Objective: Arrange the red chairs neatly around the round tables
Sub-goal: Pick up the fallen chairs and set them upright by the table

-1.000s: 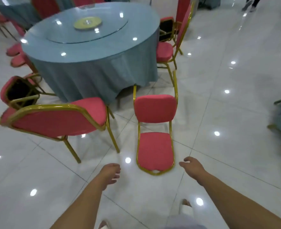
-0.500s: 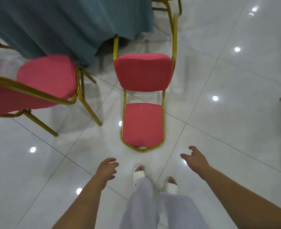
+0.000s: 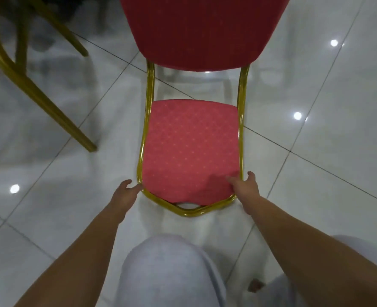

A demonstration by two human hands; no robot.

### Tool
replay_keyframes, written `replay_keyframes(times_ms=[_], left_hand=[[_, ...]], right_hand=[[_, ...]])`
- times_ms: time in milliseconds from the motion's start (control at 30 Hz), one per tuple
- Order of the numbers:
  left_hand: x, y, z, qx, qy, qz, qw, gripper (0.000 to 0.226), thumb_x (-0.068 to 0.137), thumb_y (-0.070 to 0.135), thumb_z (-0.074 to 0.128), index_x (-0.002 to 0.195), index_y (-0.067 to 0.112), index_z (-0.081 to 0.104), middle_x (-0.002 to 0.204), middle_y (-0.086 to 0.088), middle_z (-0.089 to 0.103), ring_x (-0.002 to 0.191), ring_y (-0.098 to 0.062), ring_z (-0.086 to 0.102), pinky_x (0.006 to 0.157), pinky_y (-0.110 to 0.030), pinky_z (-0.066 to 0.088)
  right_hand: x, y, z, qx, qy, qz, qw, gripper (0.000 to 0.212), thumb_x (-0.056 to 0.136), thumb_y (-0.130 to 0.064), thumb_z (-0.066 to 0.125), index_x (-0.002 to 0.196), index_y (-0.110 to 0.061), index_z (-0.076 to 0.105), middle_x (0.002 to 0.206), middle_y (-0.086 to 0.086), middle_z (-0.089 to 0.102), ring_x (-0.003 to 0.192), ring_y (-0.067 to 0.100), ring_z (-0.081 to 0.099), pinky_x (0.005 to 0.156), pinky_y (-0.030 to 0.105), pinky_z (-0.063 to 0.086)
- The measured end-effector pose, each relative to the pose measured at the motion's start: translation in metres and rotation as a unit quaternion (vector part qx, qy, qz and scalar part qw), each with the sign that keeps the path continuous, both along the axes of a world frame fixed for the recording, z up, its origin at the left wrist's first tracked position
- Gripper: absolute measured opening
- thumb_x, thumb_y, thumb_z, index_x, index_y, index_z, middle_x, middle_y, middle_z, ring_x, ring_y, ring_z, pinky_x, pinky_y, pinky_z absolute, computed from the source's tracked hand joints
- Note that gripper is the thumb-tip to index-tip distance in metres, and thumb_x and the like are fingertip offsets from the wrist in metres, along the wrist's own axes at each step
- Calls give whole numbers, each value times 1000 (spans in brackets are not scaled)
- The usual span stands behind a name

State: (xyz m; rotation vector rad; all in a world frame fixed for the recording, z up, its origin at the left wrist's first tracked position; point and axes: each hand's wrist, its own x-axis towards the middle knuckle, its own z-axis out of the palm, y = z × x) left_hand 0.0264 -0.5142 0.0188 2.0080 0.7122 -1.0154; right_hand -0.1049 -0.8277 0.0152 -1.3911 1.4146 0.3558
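Note:
A red chair (image 3: 189, 149) with a gold frame lies tipped on its back on the white tiled floor, its backrest pad facing up near me and its seat (image 3: 201, 29) standing up beyond. My right hand (image 3: 247, 191) clasps the right side of the backrest frame, thumb on the red pad and fingers round the outside of the gold tube. My left hand (image 3: 124, 196) is at the frame's left corner with fingers spread, fingertips touching the tube. The round tables are out of view.
Gold legs of a second chair (image 3: 50, 103) slant across the upper left, close to the fallen chair. My knee in light trousers (image 3: 167, 262) is bent just behind the backrest. Glossy floor tiles (image 3: 316, 173) extend to the right.
I have crouched and come close to the fallen chair. Both hands have reached forward from open air to its backrest frame, the right one closing on it.

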Motion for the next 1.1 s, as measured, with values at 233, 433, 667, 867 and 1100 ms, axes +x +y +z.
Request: replay_keyframes(times_ms=[233, 433, 667, 867, 1100], left_hand=[[21, -21, -85, -105, 4, 100, 989, 74, 87, 49, 68, 149, 32, 32, 139, -3, 52, 118, -29, 53, 91, -54, 50], [-7, -13, 37, -62, 32, 37, 997, 60, 94, 36, 64, 146, 39, 34, 132, -8, 56, 114, -33, 57, 78, -48, 56], [-16, -9, 294, -78, -4, 55, 995, 48, 99, 26, 59, 145, 25, 44, 124, -12, 61, 104, -29, 63, 63, -40, 60], [12, -20, 515, -131, -28, 145, 980, 28, 97, 23, 62, 124, 15, 58, 102, -7, 69, 86, -20, 67, 57, -32, 56], [66, -53, 653, -189, -41, 175, 965, 13, 95, 23, 60, 89, 12, 65, 78, -5, 61, 79, -19, 60, 50, -31, 56]], right_hand=[[6, -20, -88, 88, -90, -125, 984, 69, 84, -21, 77, 143, -27, 41, 125, 6, 63, 102, 28, 65, 89, 49, 56], [-22, -21, 31, 27, -75, -190, 979, 69, 82, -6, 72, 142, -31, 51, 114, 1, 65, 90, 20, 65, 85, 38, 57], [-20, -38, 284, 19, -32, -116, 993, 69, 84, -7, 74, 144, -29, 49, 137, 10, 57, 104, 32, 61, 94, 50, 55], [25, -63, 527, 9, -35, -42, 998, 49, 87, -11, 73, 132, -25, 58, 94, 5, 63, 77, 24, 59, 60, 34, 48], [82, -78, 688, 9, -153, -69, 986, 32, 89, -10, 70, 119, -15, 62, 89, 11, 63, 72, 29, 66, 56, 35, 58]])
